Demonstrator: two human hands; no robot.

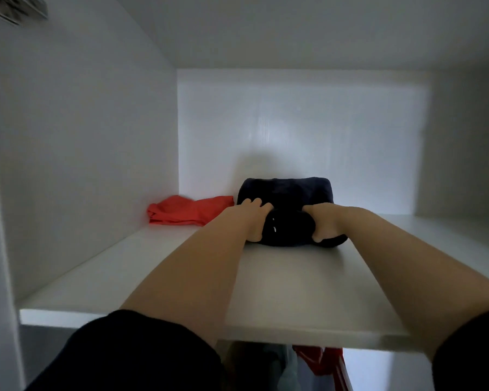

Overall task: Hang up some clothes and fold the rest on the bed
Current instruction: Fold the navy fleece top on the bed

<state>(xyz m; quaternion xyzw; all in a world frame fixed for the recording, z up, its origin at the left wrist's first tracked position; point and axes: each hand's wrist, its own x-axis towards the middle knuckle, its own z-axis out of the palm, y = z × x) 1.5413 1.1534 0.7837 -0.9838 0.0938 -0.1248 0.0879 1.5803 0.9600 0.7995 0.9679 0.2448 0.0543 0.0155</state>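
A folded dark navy garment (287,193) lies on a white wardrobe shelf (141,266), far back near the rear wall. My left hand (253,218) grips its left front side, fingers on top and thumb low at the front. At the right front corner my right hand (323,222) holds the same garment, its fingers curled into the cloth. Both arms reach forward across the shelf. A folded red garment (189,210) lies to the left of the navy one, in the back left corner.
White walls close the compartment on the left (82,136), at the back and on the right. Below the shelf's front edge hang clothes, among them a red-and-white piece (319,359). Bare shelf surface lies to the right of the navy garment.
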